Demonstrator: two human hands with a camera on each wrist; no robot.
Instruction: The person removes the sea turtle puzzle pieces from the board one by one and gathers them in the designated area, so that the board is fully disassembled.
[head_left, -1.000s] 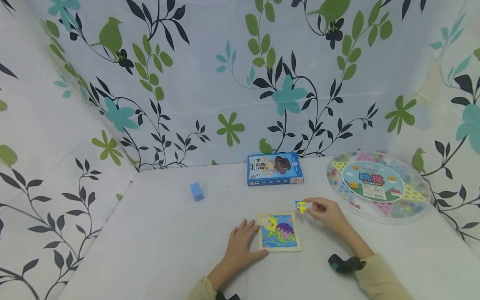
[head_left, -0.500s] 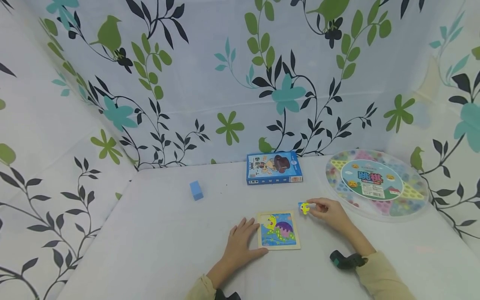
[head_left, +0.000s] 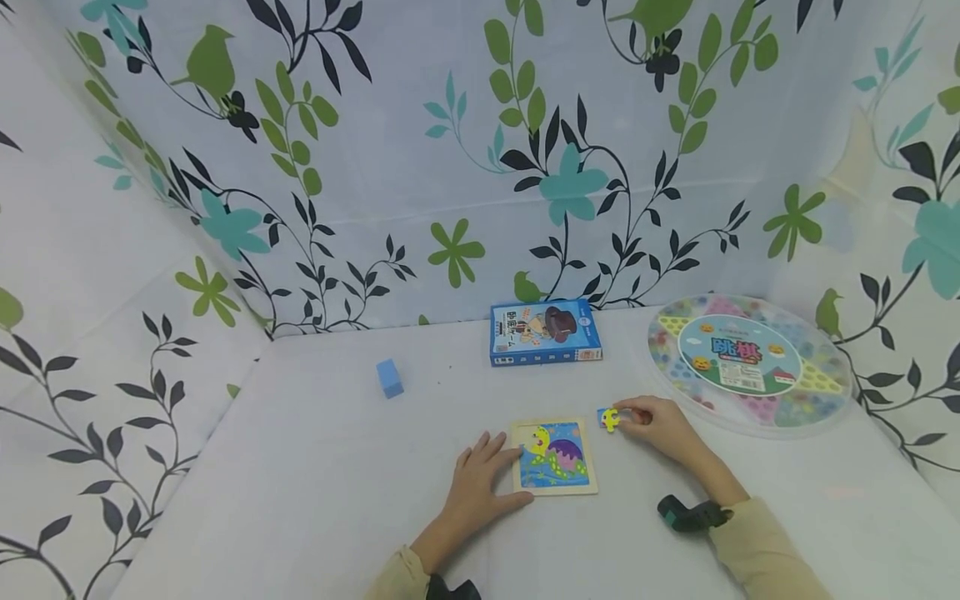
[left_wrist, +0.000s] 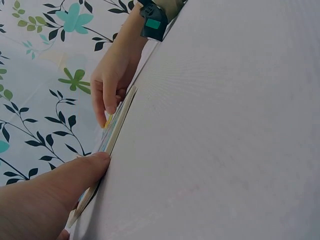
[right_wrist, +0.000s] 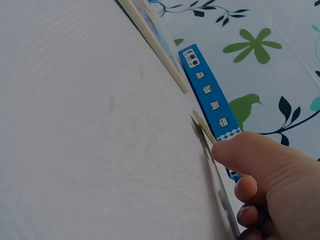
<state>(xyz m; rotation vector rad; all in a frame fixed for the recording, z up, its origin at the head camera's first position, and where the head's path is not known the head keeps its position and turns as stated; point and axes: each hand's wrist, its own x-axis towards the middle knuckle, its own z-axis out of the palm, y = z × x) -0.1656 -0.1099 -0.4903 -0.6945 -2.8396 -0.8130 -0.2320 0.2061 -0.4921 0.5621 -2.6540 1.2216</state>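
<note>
A framed puzzle (head_left: pixel 555 457) with a turtle picture lies flat on the table. My left hand (head_left: pixel 480 487) rests at its left side, fingers spread and relaxed, fingertips and thumb touching the frame's edge. To the right of the frame, my right hand (head_left: pixel 663 427) pinches a small blue and yellow puzzle piece (head_left: pixel 608 419) between thumb and fingers. In the right wrist view the thin piece (right_wrist: pixel 204 126) is seen edge-on at the thumb tip, close to the table and apart from the frame (right_wrist: pixel 159 46).
Behind the puzzle lies a blue game box (head_left: pixel 545 333). A round board game in clear packaging (head_left: pixel 750 365) is at the back right. One blue block (head_left: pixel 390 378) sits at the back left. A patterned cloth hangs behind the table.
My right hand has shifted the pinched piece slightly to the right, away from the frame, and the piece has turned a little. My left hand stays at the frame. The head view has moved slightly.
</note>
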